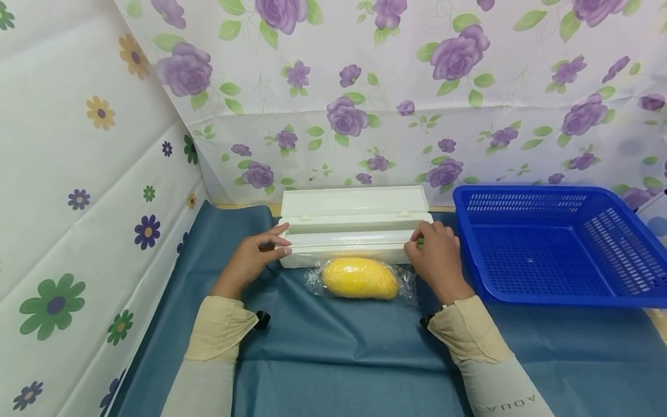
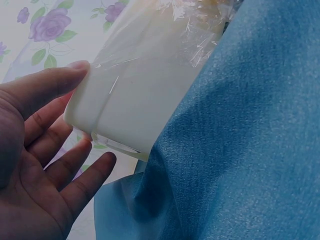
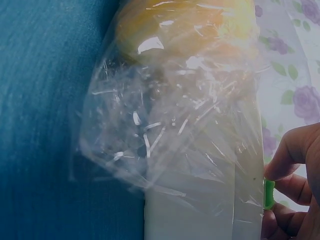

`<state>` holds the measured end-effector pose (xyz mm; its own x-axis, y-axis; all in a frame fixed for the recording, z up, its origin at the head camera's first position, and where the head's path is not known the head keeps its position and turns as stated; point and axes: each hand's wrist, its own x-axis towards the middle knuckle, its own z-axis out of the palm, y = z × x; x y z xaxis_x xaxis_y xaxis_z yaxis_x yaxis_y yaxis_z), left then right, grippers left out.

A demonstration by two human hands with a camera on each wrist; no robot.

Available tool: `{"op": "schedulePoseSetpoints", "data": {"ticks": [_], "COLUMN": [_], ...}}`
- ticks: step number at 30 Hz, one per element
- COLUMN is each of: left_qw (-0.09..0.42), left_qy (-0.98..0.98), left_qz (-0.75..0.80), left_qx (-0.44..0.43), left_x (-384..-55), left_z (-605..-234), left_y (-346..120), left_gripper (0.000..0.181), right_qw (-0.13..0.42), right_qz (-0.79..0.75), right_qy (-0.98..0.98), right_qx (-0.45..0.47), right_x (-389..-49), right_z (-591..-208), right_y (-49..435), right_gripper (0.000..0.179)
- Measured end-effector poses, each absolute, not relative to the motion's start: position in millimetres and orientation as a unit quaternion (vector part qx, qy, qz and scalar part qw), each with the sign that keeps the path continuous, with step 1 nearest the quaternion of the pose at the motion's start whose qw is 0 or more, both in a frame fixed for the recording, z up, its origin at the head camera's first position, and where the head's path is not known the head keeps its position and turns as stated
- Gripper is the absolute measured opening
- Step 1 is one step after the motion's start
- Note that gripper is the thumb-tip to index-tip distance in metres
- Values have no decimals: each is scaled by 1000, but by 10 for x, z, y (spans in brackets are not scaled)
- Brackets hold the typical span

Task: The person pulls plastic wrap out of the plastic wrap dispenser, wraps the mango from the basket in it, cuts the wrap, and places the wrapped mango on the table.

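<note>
A white cling film dispenser (image 1: 344,255) sits on the blue cloth with its lid (image 1: 354,201) tipped back and a roll of film (image 1: 354,238) inside. My left hand (image 1: 252,258) grips its left end, thumb (image 2: 75,72) on the front corner and some fingers behind. At the right end, my right hand (image 1: 438,255) pinches a small green slide cutter (image 3: 269,194) on the dispenser's edge. Against the front lies a yellow oval fruit (image 1: 359,278) in clear cling film, whose crumpled end (image 3: 145,130) overlaps the dispenser in the right wrist view.
To the right stands a blue plastic basket (image 1: 471,255) with perforated walls. Blue cloth (image 1: 333,376) covers the table, wrinkled in front of the fruit. Flower-patterned sheets (image 1: 312,156) close off the back and the left side.
</note>
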<state>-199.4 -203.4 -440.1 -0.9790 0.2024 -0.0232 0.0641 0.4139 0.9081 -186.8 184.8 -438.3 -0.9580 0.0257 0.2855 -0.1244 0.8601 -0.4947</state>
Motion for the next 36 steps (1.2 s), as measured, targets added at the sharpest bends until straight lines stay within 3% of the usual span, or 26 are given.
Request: {"op": "schedulePoseSetpoints", "data": {"ticks": [36], "left_qw": [71], "left_qy": [834], "left_qz": [540], "left_qx": [85], "left_x": [-1996], "left_z": [-4407], "left_y": [-2045], "left_gripper": [29], "right_qw": [140], "right_qz": [266], "right_qy": [-954], "right_qx": [19], "right_x": [-1873], "right_z": [-4361], "right_y": [1882], "right_gripper": [8]}}
